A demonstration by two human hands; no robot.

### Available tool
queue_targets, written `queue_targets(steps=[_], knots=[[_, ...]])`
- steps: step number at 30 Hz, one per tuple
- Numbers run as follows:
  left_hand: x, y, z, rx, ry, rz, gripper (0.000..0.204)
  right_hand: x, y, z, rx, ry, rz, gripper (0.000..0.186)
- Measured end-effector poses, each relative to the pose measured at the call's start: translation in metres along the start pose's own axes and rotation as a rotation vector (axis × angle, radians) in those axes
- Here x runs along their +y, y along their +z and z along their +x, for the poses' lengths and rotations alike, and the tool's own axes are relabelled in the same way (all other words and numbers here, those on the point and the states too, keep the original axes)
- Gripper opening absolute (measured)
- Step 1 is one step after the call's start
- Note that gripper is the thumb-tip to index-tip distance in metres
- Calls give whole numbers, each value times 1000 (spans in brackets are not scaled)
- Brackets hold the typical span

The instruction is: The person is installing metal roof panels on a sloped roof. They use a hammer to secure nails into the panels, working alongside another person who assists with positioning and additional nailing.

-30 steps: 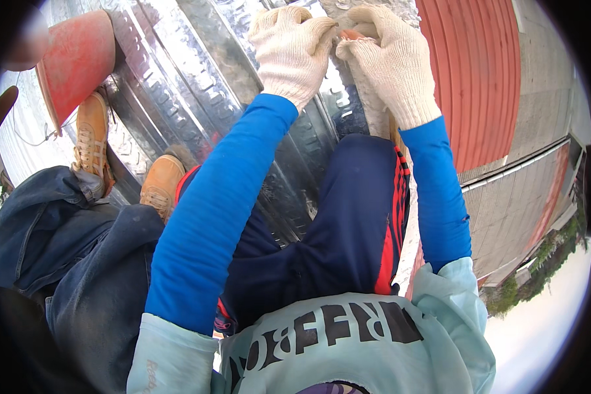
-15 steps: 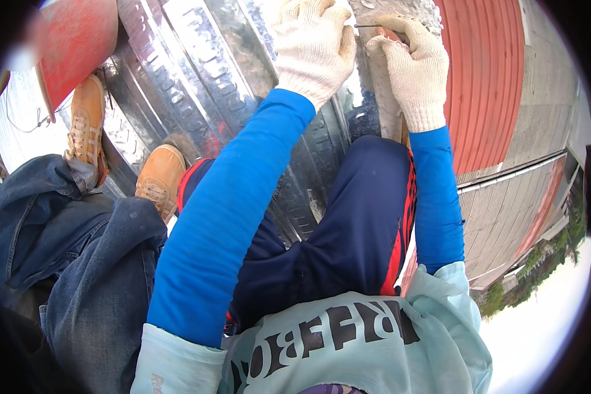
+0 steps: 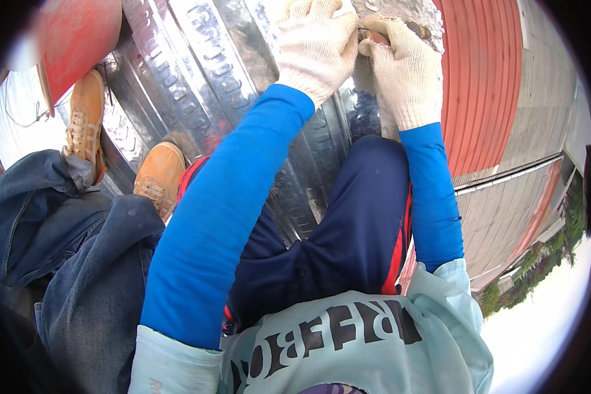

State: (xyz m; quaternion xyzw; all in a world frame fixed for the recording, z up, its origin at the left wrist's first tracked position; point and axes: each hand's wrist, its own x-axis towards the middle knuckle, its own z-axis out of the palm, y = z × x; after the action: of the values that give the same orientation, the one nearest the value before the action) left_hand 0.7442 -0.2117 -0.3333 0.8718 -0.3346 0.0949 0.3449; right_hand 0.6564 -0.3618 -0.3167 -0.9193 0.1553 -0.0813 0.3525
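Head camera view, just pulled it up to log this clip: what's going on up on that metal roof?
A person in white knit gloves crouches on shiny corrugated metal sheeting. Both hands are raised together at the top of the sheet: the left hand and right hand touch, the right pinching a small brownish object too small to identify. A second person in jeans and tan shoes stands to the left. Red roofing lies to the right.

Hands: left hand (image 3: 317, 46), right hand (image 3: 404, 69) in cream knitted cotton gloves, matt, coarse weave. Corrugated roofing sheet (image 3: 197, 79): galvanised metal, glossy, spangled. Red roof panels (image 3: 482, 79): ribbed painted metal, matt. Jeans (image 3: 65, 262): denim.
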Motion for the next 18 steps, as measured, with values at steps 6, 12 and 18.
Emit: queue_targets(steps=[6,12,18], knots=[[1,-1,-1,-3,-8,-9,19,-5,3,-1,15,37,-18,26],[1,1,0,-9,-2,-23,20,-6,3,2,-5,58,-25,24],[1,-2,0,-21,-22,-24,22,-2,8,-3,104,-28,-87,27]])
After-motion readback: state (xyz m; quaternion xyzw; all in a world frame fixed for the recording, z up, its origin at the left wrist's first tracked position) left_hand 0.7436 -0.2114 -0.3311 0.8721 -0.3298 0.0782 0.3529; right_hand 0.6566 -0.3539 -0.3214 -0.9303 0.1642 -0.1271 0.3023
